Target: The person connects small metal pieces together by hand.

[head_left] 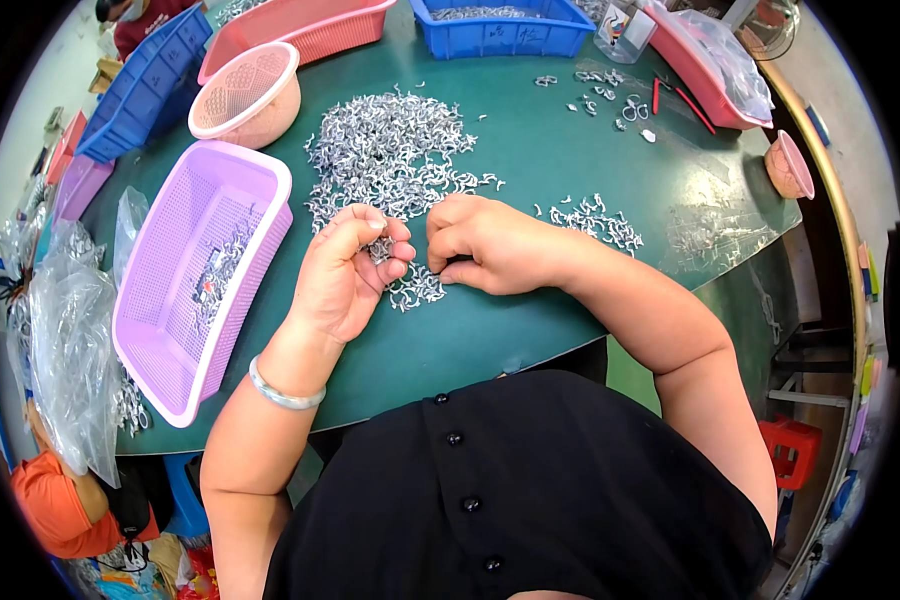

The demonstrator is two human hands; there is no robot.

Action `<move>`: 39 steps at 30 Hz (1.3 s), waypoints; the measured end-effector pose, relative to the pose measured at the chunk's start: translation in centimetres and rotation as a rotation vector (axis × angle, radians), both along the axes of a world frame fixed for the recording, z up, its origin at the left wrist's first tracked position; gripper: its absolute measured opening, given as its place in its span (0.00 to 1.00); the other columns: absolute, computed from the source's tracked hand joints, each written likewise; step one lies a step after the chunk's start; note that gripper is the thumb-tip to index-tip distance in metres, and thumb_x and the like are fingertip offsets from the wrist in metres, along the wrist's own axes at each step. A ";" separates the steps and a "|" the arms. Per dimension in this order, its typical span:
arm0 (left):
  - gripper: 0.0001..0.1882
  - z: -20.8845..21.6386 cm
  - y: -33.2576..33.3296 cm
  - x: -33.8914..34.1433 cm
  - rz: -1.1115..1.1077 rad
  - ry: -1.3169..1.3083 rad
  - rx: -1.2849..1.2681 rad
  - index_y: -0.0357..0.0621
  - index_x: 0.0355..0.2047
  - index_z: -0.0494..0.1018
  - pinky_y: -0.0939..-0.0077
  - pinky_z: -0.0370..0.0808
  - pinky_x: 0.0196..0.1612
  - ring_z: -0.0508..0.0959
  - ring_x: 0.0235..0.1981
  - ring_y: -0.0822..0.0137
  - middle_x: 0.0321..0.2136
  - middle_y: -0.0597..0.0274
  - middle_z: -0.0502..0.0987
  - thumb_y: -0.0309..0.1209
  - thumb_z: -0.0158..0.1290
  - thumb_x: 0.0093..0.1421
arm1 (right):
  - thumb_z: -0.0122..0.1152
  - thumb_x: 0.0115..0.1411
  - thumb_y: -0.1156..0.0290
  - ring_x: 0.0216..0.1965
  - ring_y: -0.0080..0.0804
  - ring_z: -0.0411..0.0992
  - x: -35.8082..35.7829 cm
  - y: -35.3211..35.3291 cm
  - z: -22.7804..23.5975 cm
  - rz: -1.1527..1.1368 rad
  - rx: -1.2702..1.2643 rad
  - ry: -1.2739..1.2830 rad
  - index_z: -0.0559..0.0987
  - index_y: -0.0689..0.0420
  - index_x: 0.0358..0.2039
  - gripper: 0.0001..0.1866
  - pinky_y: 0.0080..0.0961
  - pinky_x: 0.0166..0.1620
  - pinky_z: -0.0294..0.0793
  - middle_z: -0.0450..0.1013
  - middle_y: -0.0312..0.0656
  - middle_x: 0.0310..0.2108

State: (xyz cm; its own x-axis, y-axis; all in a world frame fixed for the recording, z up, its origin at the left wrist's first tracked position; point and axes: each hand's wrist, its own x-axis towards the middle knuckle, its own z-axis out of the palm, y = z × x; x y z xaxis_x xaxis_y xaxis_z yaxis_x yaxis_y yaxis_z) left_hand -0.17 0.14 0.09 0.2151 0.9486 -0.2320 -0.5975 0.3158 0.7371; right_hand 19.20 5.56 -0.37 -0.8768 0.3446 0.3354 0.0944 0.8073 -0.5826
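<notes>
With my hands as the clock's middle, the purple basket at nine holds many grey bits. My left hand curls its grip around a few more. The big pile sits at twelve, and a tiny heap lies at six. My right hand is bent beside that heap; I can't tell if its grip pinches anything. The bits look light, stiff and maybe slippery, so each is likely best held by its curved middle.

Clear bags slump between eight and nine. The green bench looks hard and smooth, scratched at three. A red stool stands at four.
</notes>
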 end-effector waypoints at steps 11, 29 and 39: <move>0.04 -0.1 0.0 0.1 -0.029 0.103 -0.016 0.40 0.31 0.67 0.83 0.70 0.23 0.72 0.23 0.72 0.25 0.60 0.71 0.25 0.45 0.55 | 0.55 0.47 0.78 0.34 0.39 0.64 -0.3 -0.5 0.5 -0.040 0.030 -0.072 0.69 0.59 0.23 0.03 0.33 0.39 0.63 0.65 0.40 0.26; 0.04 0.5 -0.6 1.0 -0.144 0.350 0.033 0.43 0.29 0.69 0.89 0.63 0.17 0.70 0.18 0.79 0.21 0.68 0.71 0.29 0.50 0.56 | 0.49 0.55 0.74 0.30 0.31 0.63 0.2 0.0 1.0 -0.083 -0.272 0.104 0.69 0.62 0.28 0.04 0.26 0.36 0.63 0.65 0.40 0.26; 0.05 0.3 -0.5 0.8 -0.185 0.208 0.013 0.43 0.28 0.68 0.87 0.64 0.19 0.69 0.18 0.78 0.21 0.67 0.71 0.30 0.48 0.58 | 0.48 0.57 0.73 0.30 0.25 0.62 0.2 0.0 1.4 -0.171 -0.519 0.104 0.69 0.62 0.27 0.06 0.23 0.35 0.63 0.65 0.36 0.25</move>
State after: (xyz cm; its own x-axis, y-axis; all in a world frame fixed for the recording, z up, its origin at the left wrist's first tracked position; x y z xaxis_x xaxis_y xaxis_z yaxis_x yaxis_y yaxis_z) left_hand 0.59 -0.40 0.36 0.3340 0.9008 -0.2776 -0.3660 0.3953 0.8425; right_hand 19.42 5.51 1.05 -0.7653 0.6222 0.1651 0.1200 0.3898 -0.9130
